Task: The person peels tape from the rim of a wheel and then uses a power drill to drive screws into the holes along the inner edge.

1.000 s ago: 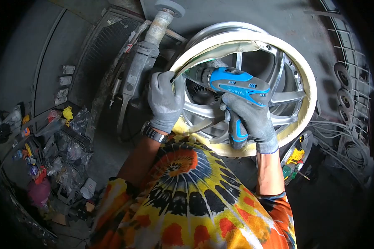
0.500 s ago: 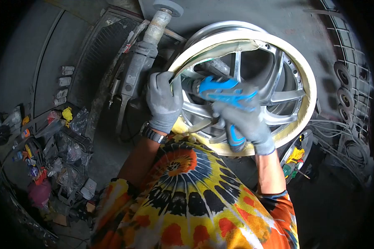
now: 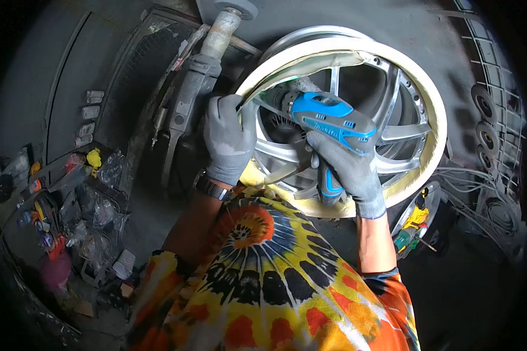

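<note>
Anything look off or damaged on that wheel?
Yes: the cream masking band on the silver spoked alloy wheel hangs loose along the top, a flap sagging inward over the spokes from the grey-gloved left hand, which grips its end. Elsewhere it lies flat on the lip.

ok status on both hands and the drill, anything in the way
Left hand gripping wheel edge. Right hand shut on drill, nose in among spokes. Loose tape flap hangs over opening above.
</note>
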`<move>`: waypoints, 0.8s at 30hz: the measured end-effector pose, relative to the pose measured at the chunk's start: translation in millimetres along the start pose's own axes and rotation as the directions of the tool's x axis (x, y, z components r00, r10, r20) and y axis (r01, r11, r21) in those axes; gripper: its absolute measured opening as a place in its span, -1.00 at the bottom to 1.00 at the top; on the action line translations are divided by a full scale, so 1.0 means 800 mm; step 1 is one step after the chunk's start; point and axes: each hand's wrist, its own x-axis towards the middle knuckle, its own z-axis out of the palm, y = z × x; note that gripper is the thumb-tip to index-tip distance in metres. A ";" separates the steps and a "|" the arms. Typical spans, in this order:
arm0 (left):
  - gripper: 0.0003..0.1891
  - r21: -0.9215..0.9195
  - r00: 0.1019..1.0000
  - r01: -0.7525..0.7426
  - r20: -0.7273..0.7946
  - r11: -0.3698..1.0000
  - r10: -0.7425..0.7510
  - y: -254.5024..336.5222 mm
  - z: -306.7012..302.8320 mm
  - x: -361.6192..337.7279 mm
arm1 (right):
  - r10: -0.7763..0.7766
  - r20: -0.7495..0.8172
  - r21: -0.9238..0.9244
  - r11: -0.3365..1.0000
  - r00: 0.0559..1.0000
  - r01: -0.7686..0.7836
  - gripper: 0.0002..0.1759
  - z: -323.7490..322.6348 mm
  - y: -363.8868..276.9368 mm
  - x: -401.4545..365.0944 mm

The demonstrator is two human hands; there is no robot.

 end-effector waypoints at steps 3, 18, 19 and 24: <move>-0.75 -0.006 1.000 -0.005 -0.003 1.000 0.005 -0.004 0.003 -0.002 | 0.031 -0.028 0.007 1.000 0.999 -0.031 -0.72 0.005 0.005 0.004; -0.77 -0.004 0.999 -0.041 -0.019 0.999 0.041 -0.007 0.007 0.001 | -0.209 -0.094 -0.183 0.965 0.973 0.190 -0.34 0.031 0.026 -0.005; -0.77 0.000 0.998 -0.057 -0.024 0.998 0.057 -0.008 0.007 0.000 | -0.326 -0.071 -0.248 0.921 0.943 0.299 -0.31 0.032 0.036 -0.005; -0.79 0.002 0.998 -0.054 -0.012 0.999 0.054 -0.006 0.005 0.002 | -0.416 -0.159 -0.372 0.865 0.896 0.336 -0.30 0.050 0.067 -0.013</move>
